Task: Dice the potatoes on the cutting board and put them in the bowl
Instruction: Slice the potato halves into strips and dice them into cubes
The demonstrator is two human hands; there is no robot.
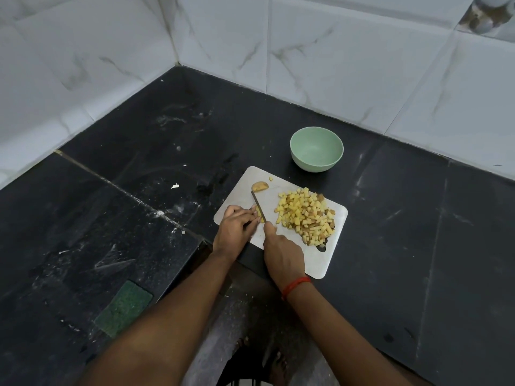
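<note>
A white cutting board [328, 260] lies on the dark counter. On its right half sits a heap of diced potato [306, 215]. A potato end piece [259, 186] lies near the board's far left corner. My right hand [281, 252] grips a knife [258, 205], its blade pointing away from me across the board. My left hand [235, 229] has curled fingers pinning a small potato piece [261, 215] against the blade; most of that piece is hidden. A pale green bowl [316, 149] stands empty just beyond the board.
The black stone counter [418, 232] runs into a corner of white marble-look wall tiles [348, 65]. A green scouring pad [124, 307] lies at the near left. Small white scraps dot the counter to the left of the board.
</note>
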